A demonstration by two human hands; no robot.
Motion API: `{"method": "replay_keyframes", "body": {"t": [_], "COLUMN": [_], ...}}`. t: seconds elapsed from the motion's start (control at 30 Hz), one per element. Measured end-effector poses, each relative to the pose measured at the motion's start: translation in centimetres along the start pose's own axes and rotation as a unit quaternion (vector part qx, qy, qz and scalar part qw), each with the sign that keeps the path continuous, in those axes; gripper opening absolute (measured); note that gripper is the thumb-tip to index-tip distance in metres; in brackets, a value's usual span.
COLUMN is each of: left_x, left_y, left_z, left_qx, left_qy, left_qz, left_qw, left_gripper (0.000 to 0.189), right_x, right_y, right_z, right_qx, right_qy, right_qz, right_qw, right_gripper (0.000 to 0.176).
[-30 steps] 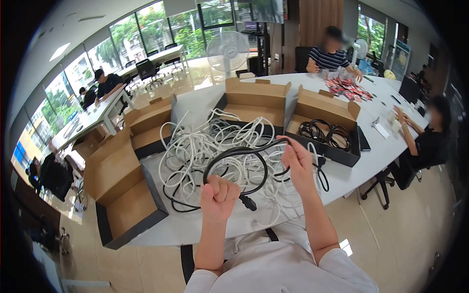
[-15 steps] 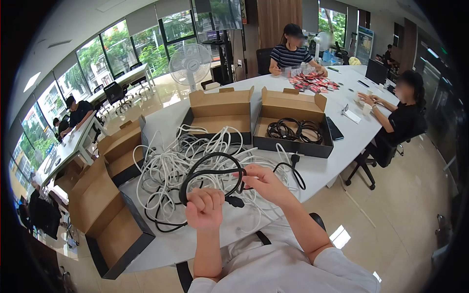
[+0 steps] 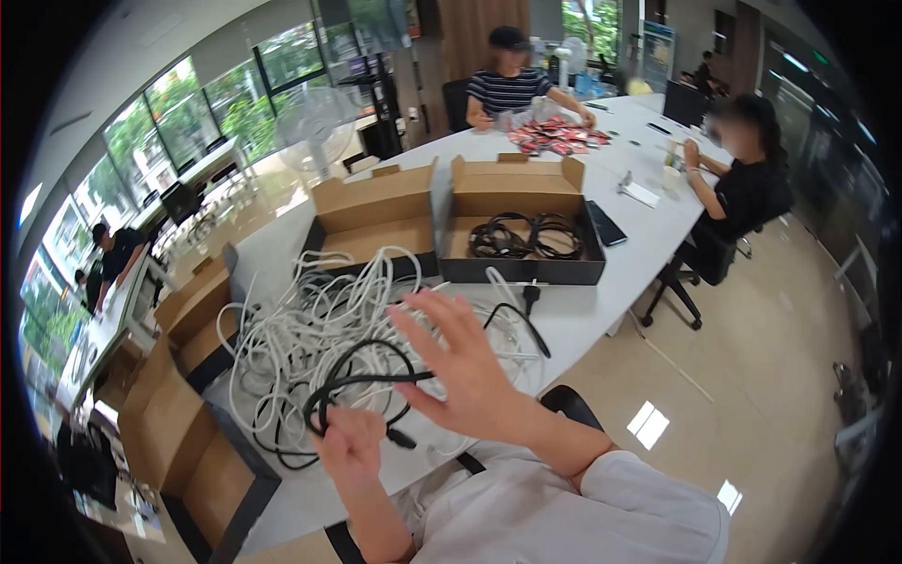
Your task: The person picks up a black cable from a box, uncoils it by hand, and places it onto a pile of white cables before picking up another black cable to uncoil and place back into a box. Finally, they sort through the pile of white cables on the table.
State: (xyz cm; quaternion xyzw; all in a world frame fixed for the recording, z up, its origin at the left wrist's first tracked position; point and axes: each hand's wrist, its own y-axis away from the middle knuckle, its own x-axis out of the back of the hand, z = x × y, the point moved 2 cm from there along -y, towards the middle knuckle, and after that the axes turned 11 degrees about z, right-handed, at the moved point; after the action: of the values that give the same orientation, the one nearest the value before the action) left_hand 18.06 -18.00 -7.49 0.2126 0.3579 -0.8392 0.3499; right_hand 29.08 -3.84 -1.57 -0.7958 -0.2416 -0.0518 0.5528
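A black power cable (image 3: 371, 379) hangs in a loose loop, with my left hand (image 3: 349, 442) closed around its lower left side. The cable's black plug (image 3: 401, 438) dangles just right of that hand. My right hand (image 3: 462, 367) is raised with its fingers spread. One stretch of the cable runs to the gap between its thumb and fingers; whether it touches the palm is hidden. Behind and below both hands lies a tangled pile of white cables (image 3: 291, 334) with some black ones among them.
An open cardboard box (image 3: 521, 273) at the back holds coiled black cables (image 3: 554, 235). Other open boxes (image 3: 371, 218) (image 3: 202, 461) stand around the pile. A phone (image 3: 607, 224) lies to the right. Two people sit at the far side, one beside red packets (image 3: 556, 136).
My right hand has opened from a pinch on the cable, fingers now spread and raised. My left hand still grips the loop. The whole view has shifted.
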Motion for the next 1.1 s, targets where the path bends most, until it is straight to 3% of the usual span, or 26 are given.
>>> {"method": "replay_keyframes", "body": {"t": [0.2,0.23,0.33,0.47,0.5,0.6,0.63,0.7,0.73,0.8,0.87,0.9,1.0,1.1], "left_x": [-1.5,-1.3,-2.3,-4.8,-5.0,-6.8,-7.6,-3.3,-3.4,-4.5,-6.2,-5.7,-4.8,-2.8], "left_y": [0.4,0.7,1.0,1.1,1.2,2.5,2.6,2.1,1.6,2.4,2.9,2.0,1.9,1.5], "left_z": [0.1,-0.3,-1.3,-1.2,-1.5,-2.0,-2.0,-4.1,-4.6,-5.3,-5.9,-6.2,-6.4,-7.0], "left_qx": [0.062,0.076,0.088,0.144,0.159,0.193,0.200,0.304,0.350,0.277,0.181,0.255,0.254,0.281], "left_qy": [-0.058,-0.073,-0.105,-0.120,-0.115,-0.119,-0.124,-0.023,0.026,-0.025,-0.051,0.024,0.038,0.074], "left_qz": [-0.091,-0.059,-0.091,-0.193,-0.200,-0.178,-0.207,-0.275,-0.303,-0.190,-0.041,-0.107,-0.074,-0.035], "left_qw": [0.992,0.993,0.986,0.963,0.960,0.958,0.950,0.912,0.886,0.941,0.981,0.961,0.964,0.956], "left_gripper": [0.060,0.064,0.065,0.061,0.060,0.059,0.057,0.033,0.032,0.032,0.054,0.051,0.051,0.046], "right_x": [1.6,2.2,3.3,5.1,5.5,5.9,6.2,6.0,6.1,6.1,5.8,6.3,5.1,5.6], "right_y": [1.1,1.2,1.4,1.6,1.5,2.3,2.3,3.1,3.3,3.9,4.7,4.5,5.0,5.1], "right_z": [-0.3,-0.6,-0.2,0.7,0.9,2.2,2.2,3.4,3.9,4.2,4.8,4.9,5.6,5.3], "right_qx": [0.019,0.023,0.009,-0.003,-0.006,-0.048,-0.078,-0.162,-0.201,-0.306,-0.395,-0.404,-0.274,-0.300], "right_qy": [0.076,0.067,-0.019,-0.015,-0.006,-0.017,-0.058,-0.129,-0.168,-0.294,-0.395,-0.366,-0.401,-0.470], "right_qz": [-0.041,-0.043,-0.053,0.005,0.032,0.062,0.072,0.009,-0.025,-0.053,-0.098,-0.154,-0.106,-0.131], "right_qw": [0.996,0.997,0.998,1.000,0.999,0.997,0.993,0.978,0.965,0.904,0.823,0.824,0.867,0.820], "right_gripper": [0.077,0.073,0.070,0.060,0.051,0.039,0.027,0.023,0.020,0.015,0.015,0.016,0.016,0.018]}}
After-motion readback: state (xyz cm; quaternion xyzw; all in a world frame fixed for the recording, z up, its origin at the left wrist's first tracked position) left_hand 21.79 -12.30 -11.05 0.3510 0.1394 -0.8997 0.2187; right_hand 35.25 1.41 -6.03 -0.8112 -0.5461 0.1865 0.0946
